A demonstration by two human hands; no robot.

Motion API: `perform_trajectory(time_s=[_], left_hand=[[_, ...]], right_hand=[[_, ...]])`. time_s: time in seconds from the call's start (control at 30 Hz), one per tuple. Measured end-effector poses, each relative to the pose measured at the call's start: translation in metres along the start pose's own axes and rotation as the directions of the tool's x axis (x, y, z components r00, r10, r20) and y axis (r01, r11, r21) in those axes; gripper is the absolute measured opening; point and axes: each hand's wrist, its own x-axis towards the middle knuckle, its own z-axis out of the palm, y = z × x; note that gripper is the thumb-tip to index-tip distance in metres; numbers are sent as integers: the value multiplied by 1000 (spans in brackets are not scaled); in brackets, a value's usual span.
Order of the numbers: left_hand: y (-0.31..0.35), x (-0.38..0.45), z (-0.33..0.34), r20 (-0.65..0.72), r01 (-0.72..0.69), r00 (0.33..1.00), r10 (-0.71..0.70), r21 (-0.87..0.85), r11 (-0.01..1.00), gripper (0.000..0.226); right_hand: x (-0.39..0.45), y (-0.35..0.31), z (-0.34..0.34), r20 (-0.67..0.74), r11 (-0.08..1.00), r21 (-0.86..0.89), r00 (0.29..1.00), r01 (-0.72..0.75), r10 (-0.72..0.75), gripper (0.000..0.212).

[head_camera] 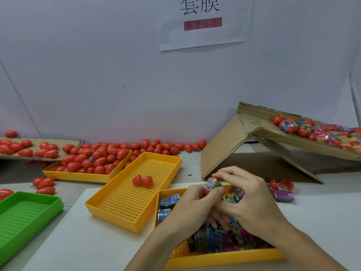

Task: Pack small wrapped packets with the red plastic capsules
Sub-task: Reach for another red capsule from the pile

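My left hand [192, 204] grips a red capsule [212, 185] with a printed packet pushed against its open end. My right hand [248, 198] pinches the same capsule from above with its fingertips, and its curled lower fingers hold another small dark packet [235, 196]. Both hands hover over a yellow tray [224, 258] filled with several wrapped packets [170, 200]. An opened red capsule [142, 180] lies in the otherwise bare yellow perforated tray [125, 210] to the left.
A third yellow tray [78, 176] at back left is heaped with red capsules; more lie loose along the wall and on cardboard [39, 153]. A green tray [25, 216] sits front left. A tilted cardboard box [263, 141] at right holds wrapped capsules. An open capsule and packets [282, 190] lie beside my right hand.
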Motion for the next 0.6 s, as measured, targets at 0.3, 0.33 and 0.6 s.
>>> perform_trajectory(time_s=[0.3, 0.33, 0.6], left_hand=[[-6, 3, -3, -103, -54, 994, 40, -132, 990, 44], [-6, 3, -1, -108, -58, 993, 42, -151, 987, 45], [-9, 3, 2, -82, -70, 995, 54, -193, 979, 51]], right_hand=[[0, -2, 2, -33, 999, 37, 999, 2, -1, 39], [-1, -2, 3, -43, 1000, 27, 999, 5, -3, 40], [0, -4, 5, -89, 1000, -4, 996, 20, -20, 38]])
